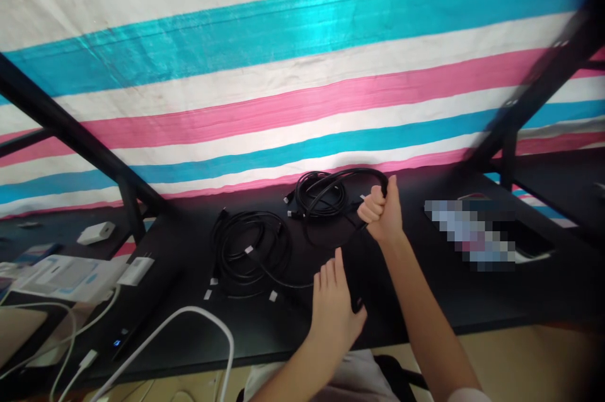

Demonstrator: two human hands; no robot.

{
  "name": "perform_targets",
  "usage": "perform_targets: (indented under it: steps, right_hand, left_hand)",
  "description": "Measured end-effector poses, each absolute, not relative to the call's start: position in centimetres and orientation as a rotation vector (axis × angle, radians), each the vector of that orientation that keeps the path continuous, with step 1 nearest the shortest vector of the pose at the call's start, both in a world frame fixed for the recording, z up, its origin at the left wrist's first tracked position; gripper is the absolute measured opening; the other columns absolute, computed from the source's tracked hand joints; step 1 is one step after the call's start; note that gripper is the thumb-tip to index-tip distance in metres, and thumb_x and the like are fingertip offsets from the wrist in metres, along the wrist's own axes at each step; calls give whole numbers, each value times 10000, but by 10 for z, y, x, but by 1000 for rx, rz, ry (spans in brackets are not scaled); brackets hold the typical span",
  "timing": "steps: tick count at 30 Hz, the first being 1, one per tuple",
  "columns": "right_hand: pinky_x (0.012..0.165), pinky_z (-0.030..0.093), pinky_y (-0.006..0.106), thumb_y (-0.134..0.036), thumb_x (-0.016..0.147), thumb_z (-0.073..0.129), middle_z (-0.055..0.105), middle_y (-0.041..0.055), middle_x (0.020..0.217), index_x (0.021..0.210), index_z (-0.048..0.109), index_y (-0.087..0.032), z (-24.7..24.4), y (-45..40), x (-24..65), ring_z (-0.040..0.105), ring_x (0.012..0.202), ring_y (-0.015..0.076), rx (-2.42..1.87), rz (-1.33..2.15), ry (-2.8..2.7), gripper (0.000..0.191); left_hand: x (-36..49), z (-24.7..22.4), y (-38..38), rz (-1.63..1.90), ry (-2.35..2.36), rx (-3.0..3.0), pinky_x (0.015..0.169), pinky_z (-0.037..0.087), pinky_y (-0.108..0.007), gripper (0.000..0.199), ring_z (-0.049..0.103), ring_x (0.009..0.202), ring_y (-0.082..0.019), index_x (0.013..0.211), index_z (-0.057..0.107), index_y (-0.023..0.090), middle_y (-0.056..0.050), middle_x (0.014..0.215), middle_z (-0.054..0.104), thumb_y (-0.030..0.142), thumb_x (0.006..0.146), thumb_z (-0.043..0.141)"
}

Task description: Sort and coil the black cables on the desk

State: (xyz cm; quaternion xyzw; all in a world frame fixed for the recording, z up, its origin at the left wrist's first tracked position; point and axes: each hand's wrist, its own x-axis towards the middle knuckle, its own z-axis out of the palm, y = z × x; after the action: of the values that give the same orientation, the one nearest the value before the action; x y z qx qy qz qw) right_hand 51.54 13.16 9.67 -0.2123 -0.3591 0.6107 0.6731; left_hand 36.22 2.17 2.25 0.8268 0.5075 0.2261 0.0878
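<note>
My right hand [384, 216] is closed around a black cable [352, 172], and a loop of it arches leftward from the fist. Nearer to me, my left hand [333, 298] has its fingers stretched out and its thumb apart. A thinner-looking stretch of black cable [288, 284] runs up to the left fingers and disappears behind them; its contact with the palm is hidden. To the left lies a coiled black cable [220, 269] with small white tags. Behind it, near the back edge, rests another black coil [302, 191] with its plugs showing.
The black table [406, 301] has metal frame bars [70, 131] on both sides and a striped sheet [283, 99] behind. White chargers [136, 269] and a looping white cable [189, 309] occupy the left. A phone-like dark slab [529, 238] lies right, beside a blurred patch.
</note>
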Motion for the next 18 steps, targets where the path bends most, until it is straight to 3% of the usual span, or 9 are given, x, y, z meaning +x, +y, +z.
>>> perform_targets:
  steps: [3,6,10,18]
  right_hand:
    - [256,54,154,-643,749,568,-32,-119,381,480,56,-198,97,129,523,-28,276,18,-350,1379,-847,730]
    - [251,41,150,-620,799,519,-68,-121,369,475,40,-192,99,126,527,-43,251,12,-236,1369,-869,719]
    - [258,32,160,-592,820,509,-63,-113,374,477,41,-191,100,124,528,-39,261,15,-202,1355,-877,705]
    - [283,89,173,-607,742,607,54,-94,406,479,125,-187,98,131,526,42,325,33,-579,1256,-744,691]
  left_hand:
    - [348,28,31,554,1512,2531,614,481,-328,574,628,715,-215,1333,423,170,-59,877,666,130,771,534]
    - [330,41,38,627,1538,2597,480,370,-279,257,602,537,-158,1078,622,248,8,706,683,202,857,499]
    - [303,53,52,781,1741,2736,543,346,-315,258,588,537,-179,1043,649,228,5,613,666,163,850,490]
    - [241,48,93,688,2021,2606,667,363,-363,224,592,667,-239,835,672,181,-49,681,697,90,811,468]
